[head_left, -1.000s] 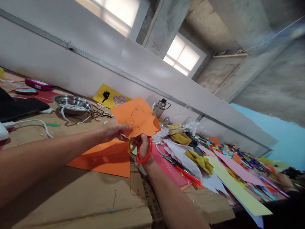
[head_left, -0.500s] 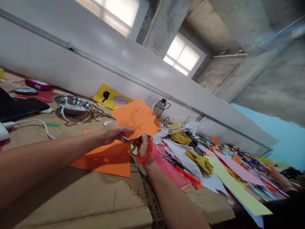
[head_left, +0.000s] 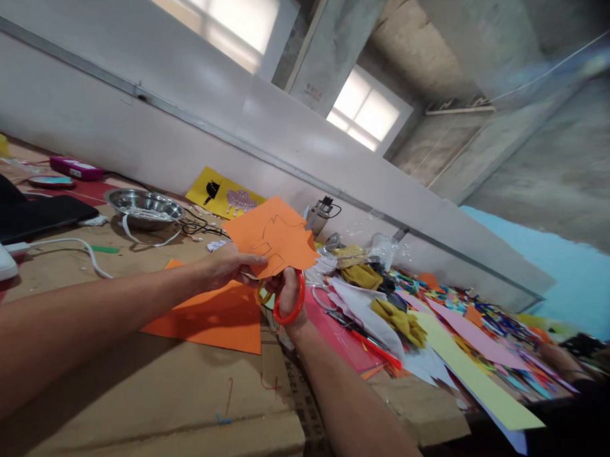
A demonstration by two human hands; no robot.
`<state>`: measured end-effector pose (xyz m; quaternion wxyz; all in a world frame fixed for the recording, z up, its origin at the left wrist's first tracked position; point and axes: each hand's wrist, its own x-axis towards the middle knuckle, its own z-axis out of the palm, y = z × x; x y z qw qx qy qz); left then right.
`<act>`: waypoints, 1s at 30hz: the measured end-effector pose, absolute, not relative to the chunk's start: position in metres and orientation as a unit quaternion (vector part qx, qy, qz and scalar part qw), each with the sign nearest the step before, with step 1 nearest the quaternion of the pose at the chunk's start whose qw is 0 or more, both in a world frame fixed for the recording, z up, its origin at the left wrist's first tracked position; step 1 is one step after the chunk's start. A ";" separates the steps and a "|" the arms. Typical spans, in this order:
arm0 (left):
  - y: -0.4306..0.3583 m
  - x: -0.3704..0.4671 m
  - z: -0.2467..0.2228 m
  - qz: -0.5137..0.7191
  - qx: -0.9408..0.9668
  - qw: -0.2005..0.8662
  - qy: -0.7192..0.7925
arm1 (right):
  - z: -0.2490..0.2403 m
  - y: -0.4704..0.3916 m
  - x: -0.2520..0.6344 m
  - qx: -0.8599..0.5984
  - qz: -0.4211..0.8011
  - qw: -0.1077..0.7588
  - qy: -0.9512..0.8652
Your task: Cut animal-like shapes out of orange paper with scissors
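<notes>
With the thumb of my left hand on top and the fingers underneath, I grip the near left part of a small orange sheet. It slants up and away from my fingertips, showing a dark drawn outline; its right edge is jagged. My right hand, just right of my left fingers, is closed around scissors, the red loop around my thumb. A yellow loop shows between my hands. The blades are hidden behind the sheet, so I can't tell how far apart they are.

Below my left fingers, a larger orange sheet lies on the cardboard. Beyond them to the left sits a metal bowl with something white in it; a yellow card lies past my fingertips. Right of my right fingers are a red sheet, another tool with red handles and mustard-coloured cloth.
</notes>
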<state>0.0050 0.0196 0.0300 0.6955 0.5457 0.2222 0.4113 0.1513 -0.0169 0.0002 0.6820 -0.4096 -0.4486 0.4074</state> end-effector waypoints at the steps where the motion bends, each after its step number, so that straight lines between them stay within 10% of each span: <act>1: 0.020 0.005 0.031 0.414 0.541 0.697 0.224 | 0.001 -0.017 0.151 -0.411 0.415 0.684 -0.436; 30: 0.032 0.002 0.067 0.580 0.284 0.748 0.153 | -0.002 -0.027 0.133 -0.374 0.506 0.678 -0.381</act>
